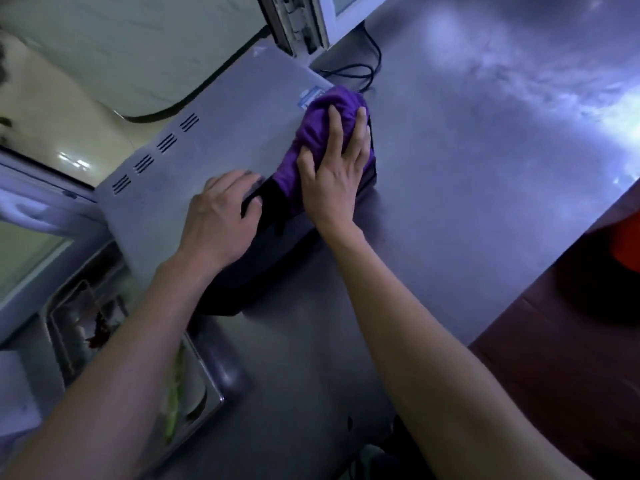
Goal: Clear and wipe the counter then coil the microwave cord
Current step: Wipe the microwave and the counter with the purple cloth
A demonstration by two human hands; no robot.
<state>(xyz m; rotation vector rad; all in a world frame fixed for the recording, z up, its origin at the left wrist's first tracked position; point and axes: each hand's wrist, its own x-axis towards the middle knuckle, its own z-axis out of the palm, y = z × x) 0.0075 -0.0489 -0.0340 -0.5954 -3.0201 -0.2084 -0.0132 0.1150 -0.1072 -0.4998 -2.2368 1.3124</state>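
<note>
**Head view: cloth working the microwave's front corner**

Head view, looking down over both forearms onto a steel surface (467, 188). Microwave (214, 133) set at an angle on it, grey top with vent slots, dark front face toward the person. Right hand (332, 174) spread over a bunched purple cloth (322, 133), fingers curled into its folds, pressing it on the front right corner of the microwave top, just beside a small blue sticker (309, 97). Part of the cloth hanging down over the dark front. Left hand (218, 220) resting on the front edge of the top, fingers bent over the lip, holding nothing loose; probably steadying the appliance. Black cord (363, 69) lying in loose loops on the surface behind the microwave, well apart from both hands, not yet coiled. Metal tray (207, 386) with green scraps at lower left, beside the microwave's near end.

Judged step: wiping, with the cord part of the task not begun.

To do it well:
- Keep the left hand braced so the microwave does not skid on the smooth steel.
- Keep the palm flat, with even pressure and overlapping strokes from back to front.
- Gather the hanging tail of cloth so it does not drag.
- Go gently round the sticker and the vent slots.
- Wipe toward the near edge, away from the cord.
</note>
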